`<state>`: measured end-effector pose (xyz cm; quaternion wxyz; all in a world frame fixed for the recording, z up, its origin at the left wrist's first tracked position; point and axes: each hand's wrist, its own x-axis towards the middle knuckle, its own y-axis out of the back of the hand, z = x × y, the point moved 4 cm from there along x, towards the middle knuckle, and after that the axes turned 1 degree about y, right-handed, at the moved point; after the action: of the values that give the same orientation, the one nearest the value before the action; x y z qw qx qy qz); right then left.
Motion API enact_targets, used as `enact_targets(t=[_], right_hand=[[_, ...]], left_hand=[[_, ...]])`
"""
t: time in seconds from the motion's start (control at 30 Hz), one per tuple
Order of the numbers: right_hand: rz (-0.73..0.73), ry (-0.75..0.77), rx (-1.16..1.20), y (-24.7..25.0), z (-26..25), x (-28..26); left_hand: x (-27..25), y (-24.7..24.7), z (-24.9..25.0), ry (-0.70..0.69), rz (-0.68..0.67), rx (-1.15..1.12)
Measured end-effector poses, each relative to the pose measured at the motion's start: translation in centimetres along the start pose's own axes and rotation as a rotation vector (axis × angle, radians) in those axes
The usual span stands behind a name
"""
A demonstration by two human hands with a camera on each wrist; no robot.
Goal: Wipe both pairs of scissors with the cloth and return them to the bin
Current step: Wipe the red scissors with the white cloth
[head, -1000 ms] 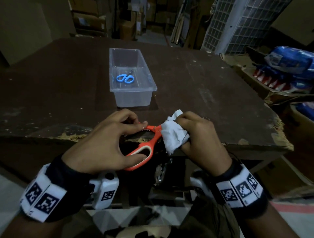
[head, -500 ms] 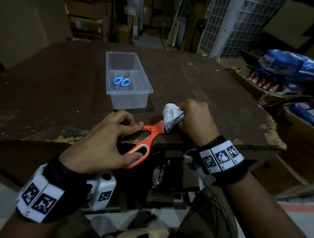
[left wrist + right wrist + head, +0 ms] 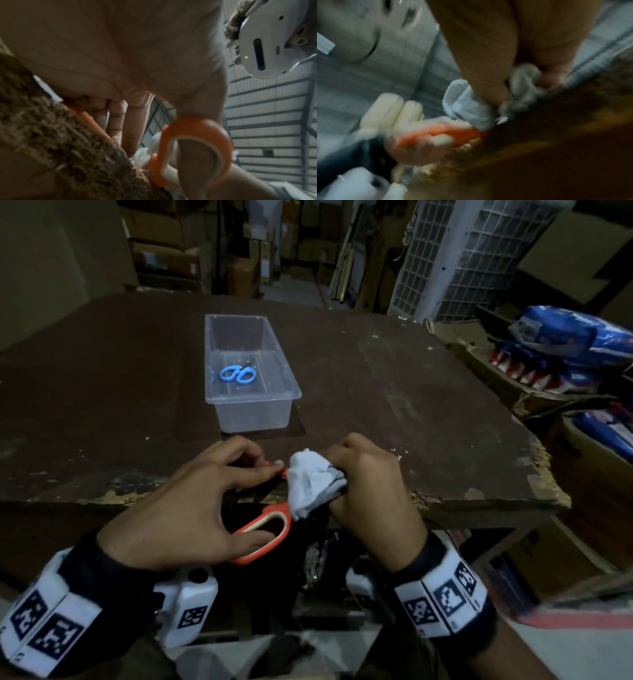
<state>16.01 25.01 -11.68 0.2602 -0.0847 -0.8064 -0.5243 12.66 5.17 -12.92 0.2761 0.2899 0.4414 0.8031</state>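
My left hand (image 3: pixel 205 501) grips the handles of the orange scissors (image 3: pixel 270 529) at the table's near edge, thumb through one loop (image 3: pixel 197 148). My right hand (image 3: pixel 370 494) clutches the white cloth (image 3: pixel 311 484), bunched around the blades, which are hidden under it. In the right wrist view the cloth (image 3: pixel 467 105) wraps the blade beside the orange handle (image 3: pixel 440 132). The blue scissors (image 3: pixel 238 374) lie inside the clear plastic bin (image 3: pixel 255 414) further back on the table.
The dark wooden table (image 3: pixel 394 405) has a chipped near edge and right corner. Blue packages (image 3: pixel 568 337) fill cardboard boxes to the right. A white wire grid (image 3: pixel 462 258) and stacked boxes stand behind the table.
My right hand slid the cloth out along the blades away from the handles, then back toward them. The left hand kept its hold on the handles.
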Motion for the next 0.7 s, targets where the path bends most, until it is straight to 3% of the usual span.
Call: enact_targets(t=[0.33,0.47,0.57,0.7], right_hand=[[-0.019,-0.159,-0.201,1.0,6.9,2.3],[0.075,-0.243,-0.105,3.5,8.0,1.7],[0.208,-0.145,0.044,4.2,4.9,0.4],[0.121,-0.008,0.076,0.8,1.1,-1.3]], left_hand=[[0.0,0.0,-0.2,0.007,-0.02,-0.034],[0.0,0.0,-0.4,-0.008,-0.021,-0.033],[-0.1,0.1,-0.5,-0.009,-0.048,-0.036],[-0.1,0.3,-0.5,-0.029,-0.065,-0.022]])
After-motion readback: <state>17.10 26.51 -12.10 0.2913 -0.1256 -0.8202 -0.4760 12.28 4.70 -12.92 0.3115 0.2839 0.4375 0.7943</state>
